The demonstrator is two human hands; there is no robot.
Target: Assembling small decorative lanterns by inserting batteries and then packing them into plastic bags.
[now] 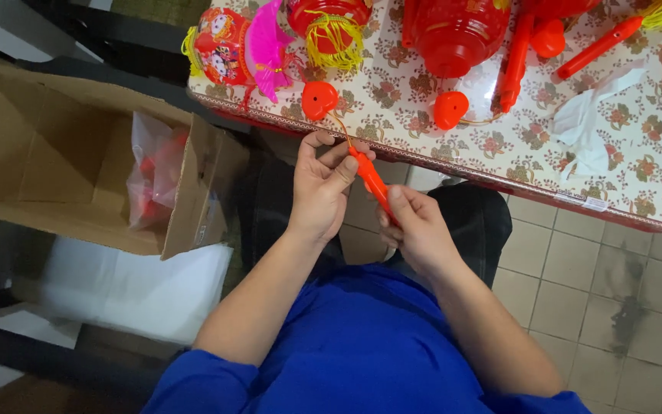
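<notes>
Hands meet at our lap: our left hand [322,188] and right hand [417,228] both pinch an orange stick [371,182], table [515,153] at twelve o'clock.

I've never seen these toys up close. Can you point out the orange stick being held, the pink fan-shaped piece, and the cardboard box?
orange stick [370,181], head view, the bare middle between both hands.
pink fan-shaped piece [267,46], head view, its ribbed centre.
cardboard box [47,146], head view, the inner wall.
</notes>
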